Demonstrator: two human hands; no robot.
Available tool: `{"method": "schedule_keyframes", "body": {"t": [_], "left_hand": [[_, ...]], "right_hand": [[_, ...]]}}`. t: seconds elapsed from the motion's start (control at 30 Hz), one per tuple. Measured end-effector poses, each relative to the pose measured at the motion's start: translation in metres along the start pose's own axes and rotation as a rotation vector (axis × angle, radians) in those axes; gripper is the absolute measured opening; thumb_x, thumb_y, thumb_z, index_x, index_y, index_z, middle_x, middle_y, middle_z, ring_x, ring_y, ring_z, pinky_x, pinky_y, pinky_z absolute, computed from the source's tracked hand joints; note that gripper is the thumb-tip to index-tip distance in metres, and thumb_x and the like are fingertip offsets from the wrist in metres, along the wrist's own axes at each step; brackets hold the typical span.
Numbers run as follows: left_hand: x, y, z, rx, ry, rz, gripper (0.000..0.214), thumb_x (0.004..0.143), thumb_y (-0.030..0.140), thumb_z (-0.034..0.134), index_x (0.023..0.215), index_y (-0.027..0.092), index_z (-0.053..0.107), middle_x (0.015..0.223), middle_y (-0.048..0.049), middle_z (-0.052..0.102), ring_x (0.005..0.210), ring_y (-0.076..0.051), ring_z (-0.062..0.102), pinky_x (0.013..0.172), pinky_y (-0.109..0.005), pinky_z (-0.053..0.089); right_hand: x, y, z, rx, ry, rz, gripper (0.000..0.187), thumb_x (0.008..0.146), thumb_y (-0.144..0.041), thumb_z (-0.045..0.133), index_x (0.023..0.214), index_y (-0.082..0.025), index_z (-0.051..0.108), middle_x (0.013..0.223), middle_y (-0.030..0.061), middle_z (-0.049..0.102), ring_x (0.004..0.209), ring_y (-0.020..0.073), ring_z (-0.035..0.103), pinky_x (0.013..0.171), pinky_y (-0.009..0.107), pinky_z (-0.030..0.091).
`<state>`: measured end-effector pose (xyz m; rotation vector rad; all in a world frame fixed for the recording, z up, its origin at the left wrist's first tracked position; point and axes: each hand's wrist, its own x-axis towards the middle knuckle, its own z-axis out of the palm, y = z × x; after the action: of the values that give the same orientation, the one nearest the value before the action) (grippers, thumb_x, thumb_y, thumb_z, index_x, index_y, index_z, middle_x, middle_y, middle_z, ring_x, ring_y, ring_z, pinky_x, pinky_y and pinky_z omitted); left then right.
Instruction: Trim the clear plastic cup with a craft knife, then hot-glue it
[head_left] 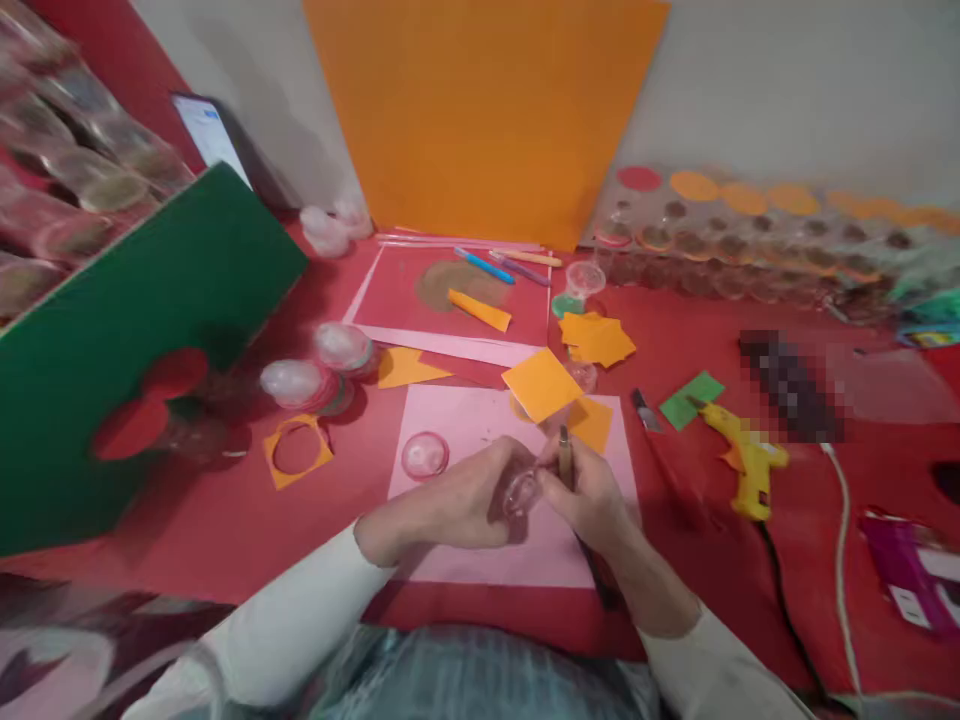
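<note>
My left hand is curled around a small clear plastic cup, low over a pink sheet. Pinched in my right hand is a slim brownish pen-like tool, its top end pointing up; its other end is hidden, so I cannot tell its kind. The right fingertips touch the cup's rim. Left of my hands, a round clear lid with a pink edge lies on the sheet. Just beyond my fingers is an orange paper square. Beneath my right wrist shows part of a dark strip.
To the right lie a yellow glue gun with its cord, a cutter knife and green paper. On the left are stacked clear cups, an orange cut-out and a green board. An orange board stands behind.
</note>
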<state>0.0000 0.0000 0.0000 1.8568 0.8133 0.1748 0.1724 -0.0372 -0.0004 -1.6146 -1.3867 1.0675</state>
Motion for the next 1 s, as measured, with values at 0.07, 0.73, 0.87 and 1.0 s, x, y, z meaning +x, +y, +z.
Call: {"method": "schedule_keyframes", "body": {"t": [0.07,0.73,0.87,1.0], "left_hand": [[-0.001,0.000,0.001,-0.011,0.001,0.012,0.041,0.065,0.015,0.063,0.098,0.021,0.039,0.088,0.0004,0.054,0.068,-0.012,0.051,0.059,-0.025,0.038],[-0.002,0.000,-0.001,-0.088,-0.004,0.065,0.041,0.062,0.010,0.061,0.096,0.021,0.041,0.086,0.0021,0.053,0.068,-0.011,0.050,0.058,-0.024,0.040],[-0.001,-0.002,-0.003,-0.191,0.038,0.100,0.047,0.063,0.009,0.060,0.106,0.021,0.044,0.096,-0.0012,0.055,0.076,-0.013,0.054,0.062,-0.024,0.045],[0.000,0.003,-0.007,-0.343,0.114,0.100,0.058,0.065,0.011,0.061,0.119,0.022,0.043,0.113,-0.0055,0.058,0.091,-0.018,0.060,0.071,-0.028,0.051]], "right_hand": [[0.000,-0.001,0.000,0.016,-0.007,0.006,0.008,0.065,-0.029,0.050,0.062,-0.023,0.047,0.050,-0.0075,0.044,0.045,0.0103,0.041,0.047,0.023,0.034],[-0.001,0.002,0.000,0.247,-0.034,0.029,0.003,0.060,-0.024,0.051,0.063,-0.022,0.050,0.049,-0.0100,0.035,0.042,0.0078,0.033,0.042,0.021,0.030],[-0.002,0.005,0.002,0.239,0.001,0.028,0.004,0.066,-0.026,0.054,0.066,-0.022,0.052,0.049,-0.0092,0.038,0.042,0.0081,0.034,0.040,0.021,0.029],[-0.004,0.010,0.003,0.185,0.053,0.026,0.008,0.073,-0.030,0.056,0.074,-0.022,0.054,0.050,-0.0095,0.040,0.040,0.0080,0.033,0.040,0.022,0.028]]}}
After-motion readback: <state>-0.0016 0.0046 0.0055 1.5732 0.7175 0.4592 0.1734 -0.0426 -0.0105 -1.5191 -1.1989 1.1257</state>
